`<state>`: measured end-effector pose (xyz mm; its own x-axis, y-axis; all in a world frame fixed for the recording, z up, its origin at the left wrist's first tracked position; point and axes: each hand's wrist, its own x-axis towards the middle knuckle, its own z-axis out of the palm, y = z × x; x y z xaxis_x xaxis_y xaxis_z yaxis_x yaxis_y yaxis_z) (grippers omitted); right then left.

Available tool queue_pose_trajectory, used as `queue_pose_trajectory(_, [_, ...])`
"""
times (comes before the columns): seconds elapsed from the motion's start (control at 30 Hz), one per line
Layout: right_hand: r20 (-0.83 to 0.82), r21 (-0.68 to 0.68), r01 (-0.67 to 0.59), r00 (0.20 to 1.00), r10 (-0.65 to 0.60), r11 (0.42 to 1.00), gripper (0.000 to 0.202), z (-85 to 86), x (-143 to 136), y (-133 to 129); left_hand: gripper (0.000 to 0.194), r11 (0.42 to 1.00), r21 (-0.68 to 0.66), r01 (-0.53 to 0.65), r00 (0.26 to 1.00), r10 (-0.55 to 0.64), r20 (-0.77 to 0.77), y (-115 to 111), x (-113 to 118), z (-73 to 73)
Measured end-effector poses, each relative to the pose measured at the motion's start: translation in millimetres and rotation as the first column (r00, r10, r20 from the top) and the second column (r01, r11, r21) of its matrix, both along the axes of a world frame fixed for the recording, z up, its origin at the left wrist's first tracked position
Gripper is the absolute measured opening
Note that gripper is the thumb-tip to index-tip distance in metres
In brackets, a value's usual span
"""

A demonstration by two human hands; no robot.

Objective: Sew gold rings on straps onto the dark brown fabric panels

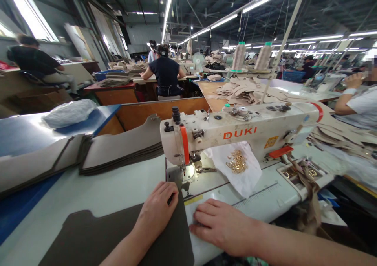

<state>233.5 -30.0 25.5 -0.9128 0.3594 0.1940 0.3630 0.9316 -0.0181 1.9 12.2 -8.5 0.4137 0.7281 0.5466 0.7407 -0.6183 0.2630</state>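
A dark grey-brown flat panel (123, 228) lies on the sewing table in front of me. My left hand (160, 205) rests on its upper right part, thumb and fingers bent together at the panel's edge, just short of the needle area. Beside the panel's right edge, my right hand (216, 224) is on the pale tabletop with its fingers curled in. What those fingers hold, if anything, is hidden. The white sewing machine (212, 134) stands beyond both hands, its presser foot (185, 171) above the metal plate.
Gold-coloured metal rings (238, 162) lie on a white sheet (250, 179) under the machine arm. A parts tray (319, 179) sits at right. Stacked panels (123, 148) are at left, near a plastic-wrapped bundle (70, 112). Co-workers (163, 71) sit further off.
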Motion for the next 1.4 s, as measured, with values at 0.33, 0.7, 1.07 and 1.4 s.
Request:
queue_pose_trajectory(0.33, [-0.234, -0.048, 0.223, 0.945, -0.228, 0.974, 0.017, -28.2, -42, 10, 0.017, 1.0, -0.026, -0.002, 1.0, 0.002, -0.015, -2, 0, 3.3])
queue_pose_trajectory(0.7, [-0.249, -0.096, 0.131, 0.957, -0.152, 0.987, 0.014, -41.1, -49, 20, 0.018, 0.999, 0.023, 0.033, 0.999, -0.032, -0.04, 1, -1, 3.8])
queue_pose_trajectory(1.07, [-0.253, -0.097, 0.15, 0.952, -0.171, 0.984, 0.012, -43.4, -50, 20, 0.016, 0.998, -0.049, 0.025, 0.999, -0.023, 0.039, 2, -1, 4.3])
queue_pose_trajectory(1.4, [-0.247, -0.105, 0.147, 0.954, -0.169, 0.984, 0.011, -40.8, -49, 20, 0.014, 0.964, -0.259, -0.055, 0.997, 0.067, 0.037, 7, 0, 19.2])
